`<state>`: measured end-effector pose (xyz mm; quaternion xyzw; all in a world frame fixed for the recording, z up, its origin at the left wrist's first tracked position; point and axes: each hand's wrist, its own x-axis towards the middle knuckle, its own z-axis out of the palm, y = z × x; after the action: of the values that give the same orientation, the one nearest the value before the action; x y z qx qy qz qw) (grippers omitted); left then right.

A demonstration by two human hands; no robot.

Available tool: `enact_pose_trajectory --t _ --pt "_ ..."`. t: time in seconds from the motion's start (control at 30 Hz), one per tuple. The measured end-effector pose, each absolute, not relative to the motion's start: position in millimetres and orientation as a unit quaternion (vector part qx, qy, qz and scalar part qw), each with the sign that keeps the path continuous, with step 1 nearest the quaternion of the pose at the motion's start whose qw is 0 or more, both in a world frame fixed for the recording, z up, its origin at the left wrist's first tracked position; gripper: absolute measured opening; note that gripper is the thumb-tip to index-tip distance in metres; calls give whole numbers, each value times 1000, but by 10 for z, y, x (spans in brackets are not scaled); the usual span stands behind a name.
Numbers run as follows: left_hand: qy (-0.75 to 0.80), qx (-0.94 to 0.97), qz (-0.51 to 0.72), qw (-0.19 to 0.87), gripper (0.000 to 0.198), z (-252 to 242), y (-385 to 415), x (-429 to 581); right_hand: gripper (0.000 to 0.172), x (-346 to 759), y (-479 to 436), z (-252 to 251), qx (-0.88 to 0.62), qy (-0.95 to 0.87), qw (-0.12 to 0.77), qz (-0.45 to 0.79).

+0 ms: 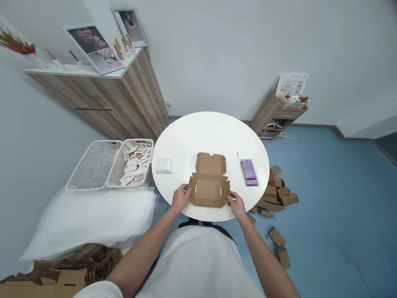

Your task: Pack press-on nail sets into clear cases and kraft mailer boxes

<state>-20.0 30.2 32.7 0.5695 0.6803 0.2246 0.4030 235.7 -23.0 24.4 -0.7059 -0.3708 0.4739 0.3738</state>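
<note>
A brown cardboard box (pixel 209 182) lies open on the round white table (pixel 211 132), near its front edge, with its lid flap folded back. My left hand (pixel 181 196) pinches the box's left side flap. My right hand (pixel 236 204) grips the right side flap at the front corner. Both hands have fingers closed on the cardboard.
A small white packet (pixel 164 165) lies left of the box and a purple item (pixel 249 172) to its right. Two white baskets (pixel 111 164) stand at the left, one holding several cards. Folded cardboard boxes (pixel 278 194) litter the blue floor at the right. Flat cardboard (pixel 62 273) is stacked lower left.
</note>
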Motion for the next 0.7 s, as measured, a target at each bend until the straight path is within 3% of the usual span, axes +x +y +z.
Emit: enact_pose_trajectory --t 0.13,0.4,0.7 --pt "677 564 256 398 30 237 386 -270 53 2326 -147 154 -721 -373 369 452" --pt "616 747 145 203 53 386 180 -206 58 2482 59 276 -809 -408 286 311" --pt "535 821 -1 197 63 336 298 -93 58 2509 897 300 -758 -414 281 418"
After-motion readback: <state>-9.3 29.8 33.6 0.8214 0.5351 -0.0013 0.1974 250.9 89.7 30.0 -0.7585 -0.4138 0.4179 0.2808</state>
